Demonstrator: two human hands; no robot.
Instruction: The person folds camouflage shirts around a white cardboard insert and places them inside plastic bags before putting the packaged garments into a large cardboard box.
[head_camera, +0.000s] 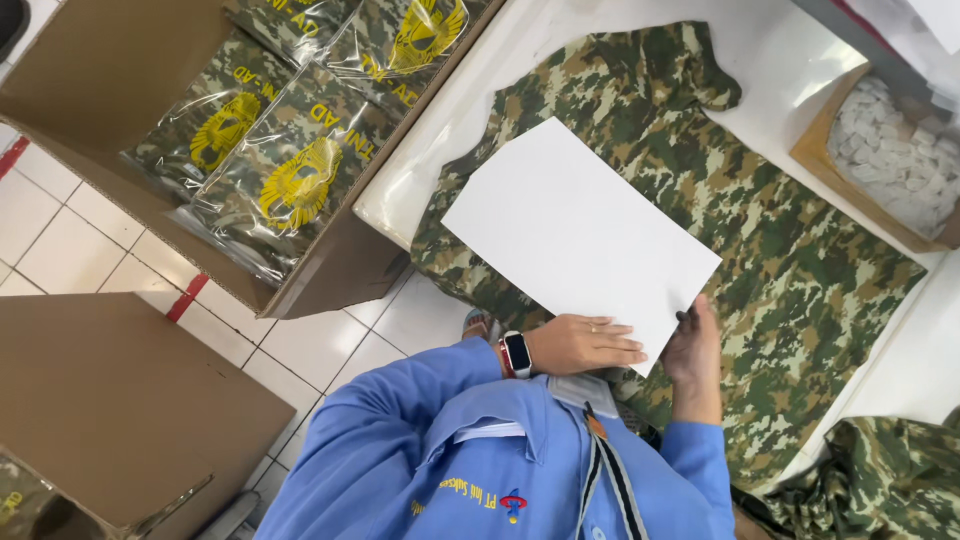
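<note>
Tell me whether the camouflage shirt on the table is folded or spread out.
Spread out. The camouflage shirt lies flat across the white table, with a white board on top; both the left hand and right hand touch the board's near edge.

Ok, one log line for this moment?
left hand: flat on white sheet | right hand: grips sheet edge | sheet lies on camouflage shirt

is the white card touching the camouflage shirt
Touching: the head view shows the white card lying flat on the camouflage shirt, no gap visible.

Your left hand (585, 345) lies flat, palm down, fingers together and a watch on its wrist, while your right hand (695, 352) stands edge-up beside it, both blue-sleeved arms bent inward.
</note>
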